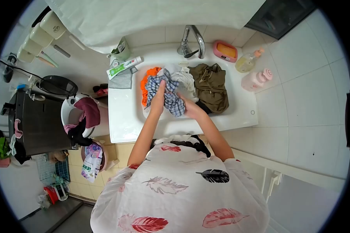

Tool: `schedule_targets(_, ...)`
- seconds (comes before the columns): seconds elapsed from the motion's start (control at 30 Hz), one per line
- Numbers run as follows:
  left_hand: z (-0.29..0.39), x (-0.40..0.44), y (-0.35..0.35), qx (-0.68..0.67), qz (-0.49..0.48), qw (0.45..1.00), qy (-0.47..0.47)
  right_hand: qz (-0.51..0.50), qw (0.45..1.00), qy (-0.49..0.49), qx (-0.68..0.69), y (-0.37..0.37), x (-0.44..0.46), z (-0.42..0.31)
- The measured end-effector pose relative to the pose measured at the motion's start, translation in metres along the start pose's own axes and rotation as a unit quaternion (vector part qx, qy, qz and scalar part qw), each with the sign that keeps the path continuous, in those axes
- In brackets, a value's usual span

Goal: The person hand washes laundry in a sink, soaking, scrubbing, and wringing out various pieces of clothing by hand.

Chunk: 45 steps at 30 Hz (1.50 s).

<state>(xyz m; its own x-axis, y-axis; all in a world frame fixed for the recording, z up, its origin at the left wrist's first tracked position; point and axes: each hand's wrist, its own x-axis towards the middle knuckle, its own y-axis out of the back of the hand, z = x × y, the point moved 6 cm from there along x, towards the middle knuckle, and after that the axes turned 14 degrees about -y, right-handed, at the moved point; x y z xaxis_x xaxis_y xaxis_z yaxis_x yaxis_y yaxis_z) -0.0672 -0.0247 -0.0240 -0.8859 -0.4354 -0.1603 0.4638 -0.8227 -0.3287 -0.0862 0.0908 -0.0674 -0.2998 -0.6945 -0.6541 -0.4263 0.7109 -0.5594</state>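
Observation:
A bunched blue-and-white checked cloth garment [170, 96] is between my two hands over the sink basin. My left hand [158, 100] grips it from the left, thumb lying on top. From the lower right, my right hand [189, 107] holds its other side, with the fingers partly hidden behind the fabric. Orange cloth [144, 87] lies to the left of the garment in the basin. White cloth [184, 79] is just behind and to the right. A brown-olive garment [210, 87] lies in a heap at the basin's right side.
The white sink [122, 130] has a chrome faucet [190, 42] at the back. A toothpaste tube [124, 67] rests on a grey cloth [120, 80] at left. A pink soap dish [225, 51] and pump bottles [247, 62] stand at right. A laundry basket [69, 112] is further left.

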Motion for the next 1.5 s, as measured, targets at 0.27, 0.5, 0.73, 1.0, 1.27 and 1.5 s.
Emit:
schedule_targets(0.27, 0.022, -0.013, 0.006, -0.082, 0.184, 0.978, -0.050, 0.095, 0.845, 0.208, -0.483, -0.043, -0.057, -0.024)
schedule_targets(0.5, 0.040, -0.036, -0.024, -0.068, 0.174, 0.980, -0.064, 0.322, 0.651, 0.476, -0.496, -0.054, -0.031, -0.018)
schedule_targets(0.73, 0.016, -0.009, -0.013, 0.048, 0.013, 0.992, -0.118, 0.224, 0.891, 0.255, -0.301, -0.020, -0.008, -0.016)
schedule_targets(1.0, 0.007, -0.011, -0.017, 0.069, -0.194, 0.978, 0.022, 0.041, 0.977, 0.071, -0.196, -0.015, -0.008, 0.016)
schedule_targets(1.27, 0.014, -0.017, -0.015, 0.110, -0.255, 0.960, 0.029, -0.097, 0.995, 0.019, -0.012, -0.020, 0.009, 0.041)
schedule_targets(1.5, 0.005, -0.014, -0.013, 0.033, -0.254, 0.966, 0.028, -0.132, 0.990, -0.052, 0.000, -0.019, 0.008, 0.050)
